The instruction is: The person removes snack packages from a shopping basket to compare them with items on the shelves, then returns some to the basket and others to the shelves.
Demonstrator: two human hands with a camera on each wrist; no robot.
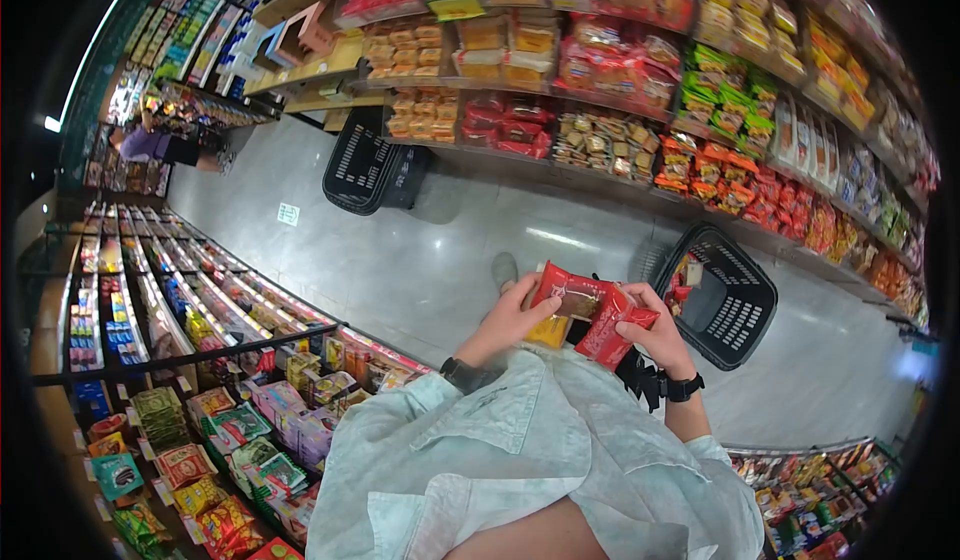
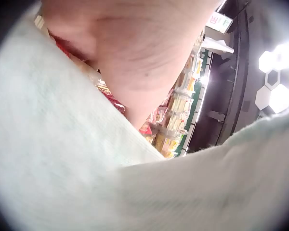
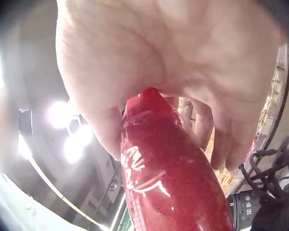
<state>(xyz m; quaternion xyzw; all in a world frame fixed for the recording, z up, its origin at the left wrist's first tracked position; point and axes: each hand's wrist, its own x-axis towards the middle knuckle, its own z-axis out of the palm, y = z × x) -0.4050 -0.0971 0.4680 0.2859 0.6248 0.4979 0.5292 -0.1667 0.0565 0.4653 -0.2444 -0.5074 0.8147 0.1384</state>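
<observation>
In the head view both hands are in front of the body, each holding part of some red snack packaging. My left hand (image 1: 500, 322) pinches a red packet (image 1: 568, 282) with a see-through window, thumb on its front; a yellow part (image 1: 549, 332) shows below. My right hand (image 1: 660, 340) grips a glossy red packet (image 1: 604, 336) that overlaps the first. In the right wrist view, the thumb and fingers close around this red packet (image 3: 168, 163), which has white lettering. The left wrist view shows the palm (image 2: 135, 48) and a pale sleeve (image 2: 62, 125); the packet is mostly hidden there.
A black basket (image 1: 752, 295) with a few packets inside stands on the floor at right. Another black basket (image 1: 352, 160) is by the far shelf. Stocked snack shelves (image 1: 500, 70) run along the aisle, with more displays (image 1: 200, 410) at lower left. A person (image 1: 150, 145) bends far left.
</observation>
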